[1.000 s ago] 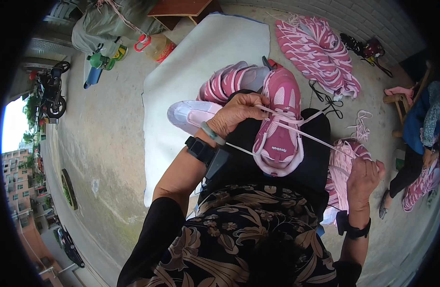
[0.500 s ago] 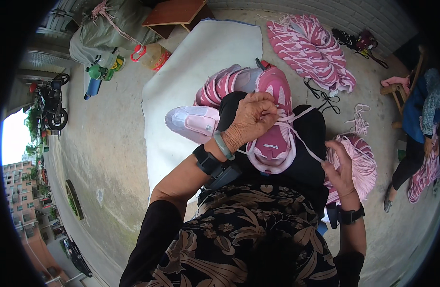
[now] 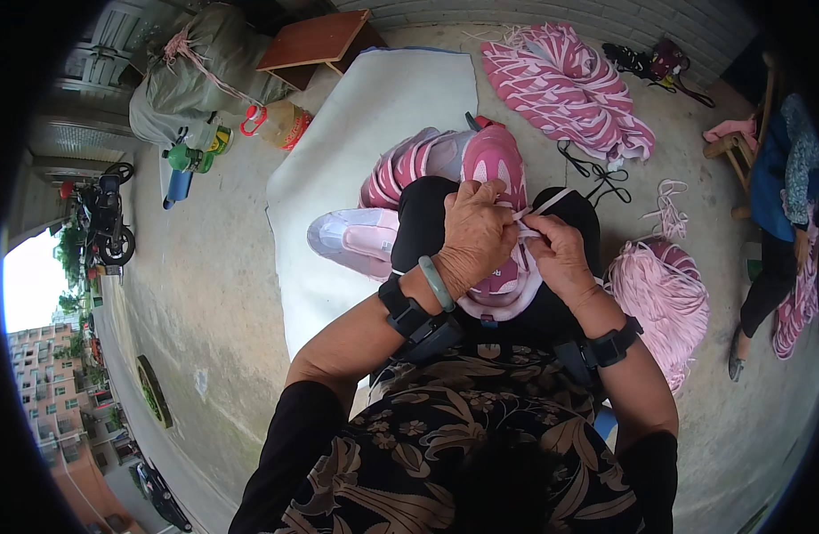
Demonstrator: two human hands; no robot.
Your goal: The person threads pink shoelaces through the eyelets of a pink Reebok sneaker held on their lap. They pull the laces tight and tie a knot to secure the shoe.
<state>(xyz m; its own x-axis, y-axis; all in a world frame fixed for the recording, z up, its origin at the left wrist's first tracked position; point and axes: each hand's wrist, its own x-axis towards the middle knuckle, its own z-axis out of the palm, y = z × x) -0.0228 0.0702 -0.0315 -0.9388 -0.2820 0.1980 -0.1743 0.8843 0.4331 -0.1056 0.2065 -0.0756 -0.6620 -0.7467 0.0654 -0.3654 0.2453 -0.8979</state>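
Note:
A pink shoe upper [image 3: 495, 158] lies across my lap, its toe away from me. My left hand [image 3: 479, 224] is closed over its middle, the fingertips at the pale pink shoelace [image 3: 548, 203]. On the other side my right hand [image 3: 565, 258] pinches the lace close to my left fingertips. One lace end sticks out to the upper right, past the hands. My fingers hide most of the eyelets and the tongue. Beside my left knee sit a pale-lined pink shoe upper [image 3: 351, 240] and a row of nested pink uppers [image 3: 409, 171].
A white sheet [image 3: 338, 147] covers the floor ahead. Beyond it lies a large pile of pink uppers [image 3: 569, 89]. To my right is a bundle of pale pink laces [image 3: 660, 303]. Bottles [image 3: 280, 125] stand far left. Another person [image 3: 774, 196] is at far right.
My right hand has come in from the right to the shoe's middle, bringing the lace with it. The left hand stays on the lacing.

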